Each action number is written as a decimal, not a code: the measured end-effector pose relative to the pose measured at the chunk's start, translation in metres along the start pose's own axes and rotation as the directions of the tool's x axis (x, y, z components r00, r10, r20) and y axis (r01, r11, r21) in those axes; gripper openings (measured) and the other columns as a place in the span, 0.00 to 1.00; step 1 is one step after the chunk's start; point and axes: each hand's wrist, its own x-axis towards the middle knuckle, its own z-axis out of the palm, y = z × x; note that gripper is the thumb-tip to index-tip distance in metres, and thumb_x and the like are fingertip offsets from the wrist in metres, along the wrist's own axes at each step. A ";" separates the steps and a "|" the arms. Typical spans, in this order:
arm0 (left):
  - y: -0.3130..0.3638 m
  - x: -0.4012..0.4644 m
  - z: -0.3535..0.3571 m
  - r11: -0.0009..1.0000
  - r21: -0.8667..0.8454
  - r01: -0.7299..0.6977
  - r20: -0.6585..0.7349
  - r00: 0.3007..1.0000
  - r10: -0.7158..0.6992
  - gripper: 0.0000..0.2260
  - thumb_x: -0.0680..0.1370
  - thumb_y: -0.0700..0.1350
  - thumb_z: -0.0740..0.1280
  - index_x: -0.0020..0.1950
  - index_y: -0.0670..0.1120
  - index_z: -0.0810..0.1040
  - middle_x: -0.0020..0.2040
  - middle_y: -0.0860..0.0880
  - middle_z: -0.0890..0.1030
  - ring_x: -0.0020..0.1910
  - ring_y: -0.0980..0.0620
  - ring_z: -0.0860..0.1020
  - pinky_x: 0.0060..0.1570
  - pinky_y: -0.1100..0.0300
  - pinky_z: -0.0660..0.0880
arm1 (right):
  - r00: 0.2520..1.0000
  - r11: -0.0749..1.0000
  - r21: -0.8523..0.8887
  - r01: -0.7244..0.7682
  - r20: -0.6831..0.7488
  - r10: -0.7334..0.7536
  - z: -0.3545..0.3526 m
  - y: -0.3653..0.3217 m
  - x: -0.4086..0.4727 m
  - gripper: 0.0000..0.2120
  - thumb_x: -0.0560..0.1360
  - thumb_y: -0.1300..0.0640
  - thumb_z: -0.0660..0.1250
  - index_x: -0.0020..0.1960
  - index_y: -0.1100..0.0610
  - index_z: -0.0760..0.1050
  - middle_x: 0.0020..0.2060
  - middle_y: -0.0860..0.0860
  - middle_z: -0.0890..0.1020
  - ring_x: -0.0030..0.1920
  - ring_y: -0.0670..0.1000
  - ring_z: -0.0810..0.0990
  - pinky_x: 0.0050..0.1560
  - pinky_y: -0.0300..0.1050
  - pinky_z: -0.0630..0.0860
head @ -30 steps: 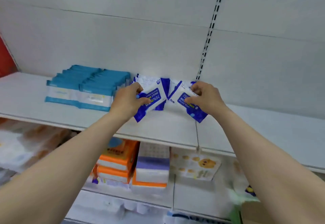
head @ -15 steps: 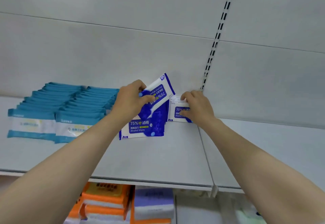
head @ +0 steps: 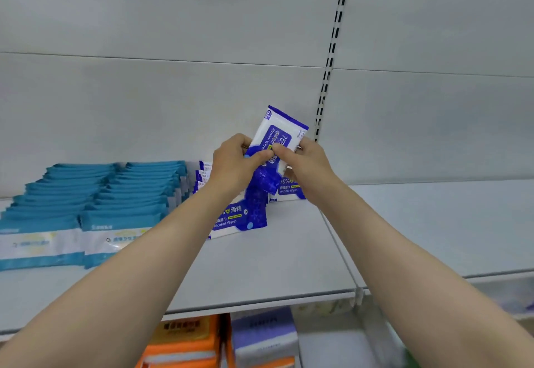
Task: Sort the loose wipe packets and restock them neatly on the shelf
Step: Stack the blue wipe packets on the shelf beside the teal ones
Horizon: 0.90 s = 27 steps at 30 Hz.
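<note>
A blue-and-white alcohol wipe packet (head: pixel 279 133) is held upright and tilted above the shelf (head: pixel 289 266). My left hand (head: pixel 235 162) grips its lower left side and my right hand (head: pixel 306 165) pinches its right side. Under my hands a second blue packet (head: pixel 242 217) lies flat on the shelf. A third one (head: pixel 287 189) lies behind it, partly hidden by my right hand. More blue packets (head: pixel 202 176) stand in a row behind my left wrist.
Two rows of teal-and-white wipe packets (head: pixel 95 202) fill the shelf's left part. A slotted upright (head: pixel 332 52) runs up the back wall. Orange and purple packs (head: pixel 222 341) sit on the shelf below. Bare shelf extends to the right.
Both hands have come together on one blue packet and raised it upright. My right hand left the packet it was touching on the shelf. The camera has tilted up and moved closer.
</note>
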 end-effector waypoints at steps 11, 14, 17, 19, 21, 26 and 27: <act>-0.065 -0.008 -0.044 0.346 0.837 -0.424 0.495 0.856 -0.148 0.54 0.67 0.64 0.73 0.79 0.48 0.41 0.80 0.47 0.45 0.78 0.46 0.45 0.75 0.43 0.48 | 0.995 0.368 -0.925 0.094 0.096 -0.015 -0.050 -0.010 0.016 0.11 0.70 0.56 0.74 0.51 0.50 0.77 0.47 0.48 0.81 0.43 0.51 0.78 0.41 0.46 0.76; -0.070 -0.007 -0.041 0.291 0.846 -0.447 0.494 0.862 -0.113 0.54 0.68 0.59 0.75 0.79 0.48 0.40 0.80 0.46 0.43 0.78 0.45 0.44 0.75 0.43 0.48 | 0.979 0.171 -0.969 0.176 0.190 0.069 -0.045 0.003 0.022 0.09 0.72 0.56 0.72 0.52 0.49 0.79 0.48 0.48 0.80 0.44 0.51 0.76 0.41 0.43 0.71; -0.068 -0.006 -0.040 0.242 0.847 -0.473 0.502 0.862 -0.073 0.52 0.69 0.57 0.75 0.79 0.47 0.42 0.80 0.46 0.46 0.78 0.46 0.48 0.75 0.44 0.50 | 0.972 0.132 -0.967 0.216 0.226 0.064 -0.039 0.020 0.027 0.12 0.74 0.57 0.70 0.56 0.51 0.80 0.51 0.50 0.81 0.47 0.51 0.76 0.43 0.44 0.73; -0.067 -0.005 -0.040 0.190 0.844 -0.501 0.516 0.856 -0.031 0.50 0.69 0.57 0.75 0.79 0.47 0.45 0.79 0.46 0.49 0.77 0.46 0.52 0.75 0.46 0.51 | 0.971 0.137 -0.962 0.236 0.237 -0.004 -0.038 0.029 0.030 0.14 0.75 0.56 0.70 0.60 0.52 0.78 0.52 0.51 0.80 0.51 0.52 0.75 0.43 0.43 0.70; -0.067 -0.003 -0.041 0.142 0.836 -0.530 0.535 0.845 0.009 0.48 0.70 0.58 0.74 0.79 0.47 0.47 0.79 0.46 0.53 0.76 0.46 0.55 0.75 0.46 0.51 | 0.965 0.124 -0.957 0.262 0.256 -0.067 -0.037 0.038 0.033 0.17 0.74 0.55 0.72 0.61 0.53 0.77 0.53 0.52 0.78 0.57 0.53 0.72 0.45 0.44 0.68; -0.072 0.000 -0.044 0.064 0.817 -0.574 0.568 0.818 0.086 0.47 0.70 0.61 0.72 0.78 0.46 0.49 0.77 0.46 0.57 0.75 0.46 0.58 0.74 0.47 0.51 | 0.942 0.081 -0.950 0.300 0.282 -0.185 -0.037 0.056 0.029 0.31 0.66 0.55 0.78 0.65 0.55 0.70 0.63 0.52 0.71 0.65 0.54 0.66 0.54 0.48 0.73; -0.073 0.000 -0.044 0.053 0.813 -0.580 0.574 0.813 0.097 0.47 0.70 0.61 0.72 0.78 0.46 0.49 0.77 0.46 0.58 0.75 0.46 0.59 0.74 0.47 0.51 | 0.939 0.072 -0.950 0.305 0.287 -0.190 -0.036 0.058 0.028 0.35 0.65 0.54 0.79 0.68 0.55 0.68 0.66 0.52 0.70 0.67 0.54 0.65 0.58 0.49 0.71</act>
